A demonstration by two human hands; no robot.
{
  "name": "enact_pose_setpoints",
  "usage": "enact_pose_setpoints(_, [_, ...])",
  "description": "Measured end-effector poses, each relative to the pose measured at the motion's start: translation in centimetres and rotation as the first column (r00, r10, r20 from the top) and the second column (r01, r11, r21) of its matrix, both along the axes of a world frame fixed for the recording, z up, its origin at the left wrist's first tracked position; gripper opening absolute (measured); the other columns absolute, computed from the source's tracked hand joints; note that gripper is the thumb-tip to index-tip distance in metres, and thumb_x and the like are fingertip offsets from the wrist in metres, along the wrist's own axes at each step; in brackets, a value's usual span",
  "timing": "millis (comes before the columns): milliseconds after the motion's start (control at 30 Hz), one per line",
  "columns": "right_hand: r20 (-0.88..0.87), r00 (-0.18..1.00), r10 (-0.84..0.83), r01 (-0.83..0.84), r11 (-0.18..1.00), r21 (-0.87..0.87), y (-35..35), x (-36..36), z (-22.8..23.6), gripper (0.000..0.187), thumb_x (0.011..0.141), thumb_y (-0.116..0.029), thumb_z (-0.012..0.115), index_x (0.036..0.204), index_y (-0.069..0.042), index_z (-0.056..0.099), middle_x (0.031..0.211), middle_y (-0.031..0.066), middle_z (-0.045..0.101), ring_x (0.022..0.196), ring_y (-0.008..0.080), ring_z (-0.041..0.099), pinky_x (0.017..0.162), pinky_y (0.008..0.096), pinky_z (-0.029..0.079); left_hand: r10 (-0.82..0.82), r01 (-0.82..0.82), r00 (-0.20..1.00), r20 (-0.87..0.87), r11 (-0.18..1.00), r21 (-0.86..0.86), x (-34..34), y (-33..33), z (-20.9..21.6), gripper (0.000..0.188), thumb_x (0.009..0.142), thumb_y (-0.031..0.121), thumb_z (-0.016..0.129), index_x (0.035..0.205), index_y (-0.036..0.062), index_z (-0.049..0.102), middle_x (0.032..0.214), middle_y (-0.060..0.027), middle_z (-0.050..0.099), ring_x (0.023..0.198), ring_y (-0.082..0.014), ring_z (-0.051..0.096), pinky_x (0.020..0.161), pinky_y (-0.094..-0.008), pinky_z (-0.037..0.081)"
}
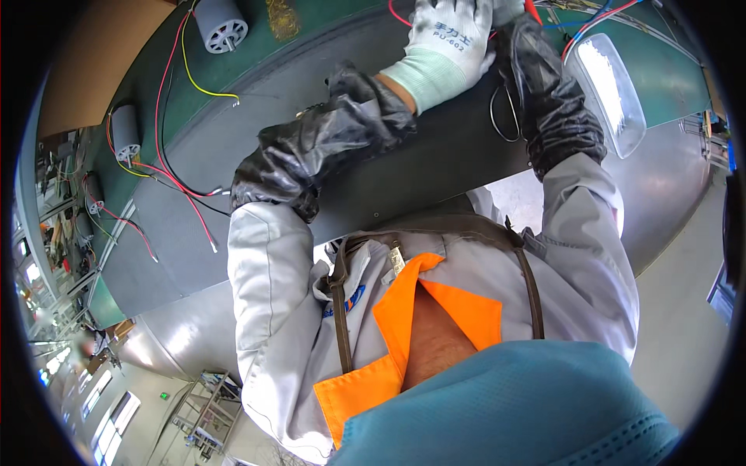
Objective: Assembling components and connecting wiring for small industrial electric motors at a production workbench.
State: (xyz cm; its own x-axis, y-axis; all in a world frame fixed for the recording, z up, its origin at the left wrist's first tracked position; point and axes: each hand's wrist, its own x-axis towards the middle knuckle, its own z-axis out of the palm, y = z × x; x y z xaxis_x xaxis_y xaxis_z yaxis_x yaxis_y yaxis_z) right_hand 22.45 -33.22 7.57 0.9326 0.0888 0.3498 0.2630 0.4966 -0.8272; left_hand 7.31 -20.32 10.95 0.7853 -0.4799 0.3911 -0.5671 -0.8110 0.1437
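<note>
My left hand (449, 48), in a white glove with a pale green cuff, reaches to the top edge of the view. Its fingertips are cut off there, so what they touch is hidden. Close beside it on the right is my right hand (508, 11), also in a white glove and mostly out of the picture. An orange-red piece (533, 11) shows against the right hand; its kind is unclear. A red wire (399, 14) runs toward the left hand. Black sleeve covers wrap both forearms. A thin dark loop (505, 116) lies beside the right forearm.
Several grey cylindrical motors (221, 25) with red, yellow and black leads stand along the left of the dark mat (365, 186). A clear plastic tub (631, 128) with white contents sits right of my right arm, near blue and red wires (592, 23). A cardboard box (93, 62) is at upper left.
</note>
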Motion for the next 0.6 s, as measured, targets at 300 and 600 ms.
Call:
enact_pose_setpoints(300, [-0.043,0.93,-0.365,0.324,0.871,-0.368,-8.7,6.2,-0.5,0.023,0.1,0.0,0.057,0.12,-0.001,0.07,0.088,0.0055,0.072,0.07,0.0115,0.066,0.065,0.0271,0.057,0.16,-0.158,0.943,-0.291,0.987,0.028,11.0,5.8,-1.6,0.077,0.085,0.054,0.07,0.139,0.0013,0.054,0.12,-0.0204,0.065,0.113,-0.0383,0.063,0.097,-0.0506,0.049])
enact_pose_setpoints(600, [0.346,0.931,-0.114,0.35,0.023,-0.936,-4.6,3.8,-4.9,0.028,0.09,-0.017,0.065,0.113,-0.003,0.069,0.078,0.0153,0.069,0.069,0.0256,0.067,0.068,0.0389,0.053,0.4,-0.328,0.868,-0.294,0.907,0.265,16.1,6.0,0.0,0.094,0.078,0.056,0.078,0.147,0.0011,0.045,0.127,-0.0224,0.065,0.116,-0.0346,0.067,0.093,-0.0447,0.055])
